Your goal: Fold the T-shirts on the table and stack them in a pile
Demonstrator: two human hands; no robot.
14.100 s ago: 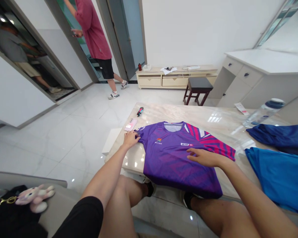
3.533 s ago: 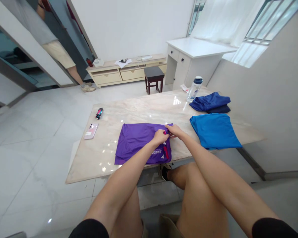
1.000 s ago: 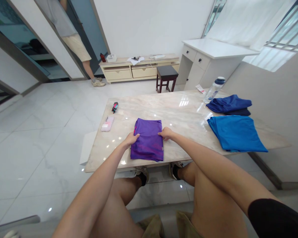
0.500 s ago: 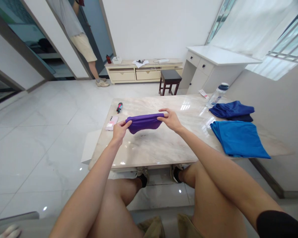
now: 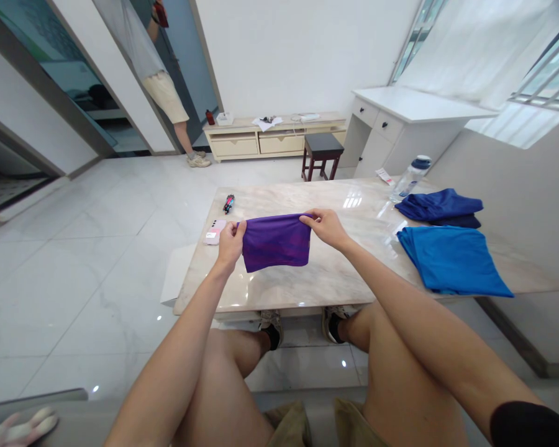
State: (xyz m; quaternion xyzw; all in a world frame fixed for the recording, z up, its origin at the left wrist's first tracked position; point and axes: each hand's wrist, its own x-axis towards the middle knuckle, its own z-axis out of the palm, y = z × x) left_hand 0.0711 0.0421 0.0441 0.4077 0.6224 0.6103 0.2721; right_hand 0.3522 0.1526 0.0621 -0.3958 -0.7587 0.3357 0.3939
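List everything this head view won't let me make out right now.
All in the head view:
- Back of the purple cloth: hidden by its own front.
- Part of the pink phone: hidden behind the left hand.
- Head of the person by the door: cut off by the top edge.
- Rest of the plush toy: cut off by the bottom edge.
- Print on the paper tag: too small.

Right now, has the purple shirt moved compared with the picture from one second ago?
Yes, upward: the purple shirt lay flat on the table, and now it hangs above it from the left hand and right hand.
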